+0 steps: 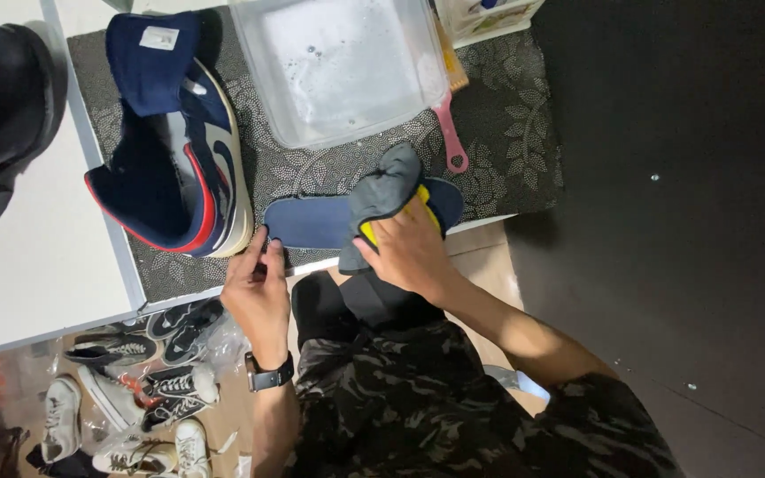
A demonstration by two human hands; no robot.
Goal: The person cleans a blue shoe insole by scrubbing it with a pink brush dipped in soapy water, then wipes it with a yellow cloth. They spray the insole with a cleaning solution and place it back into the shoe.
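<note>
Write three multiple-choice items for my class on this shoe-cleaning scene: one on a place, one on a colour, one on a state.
1. Where does the insole lie?
A. in the tub
B. on the patterned mat
C. on the floor

2. What colour is the brush handle?
A. pink
B. green
C. black

3. What is the right hand doing?
A. hanging free
B. lifting the sneaker
C. pressing a grey cloth on the insole

Key: 1 B, it lies flat on the mat; 2 A, pink beside the tub; 3 C, the cloth sits under its fingers.
</note>
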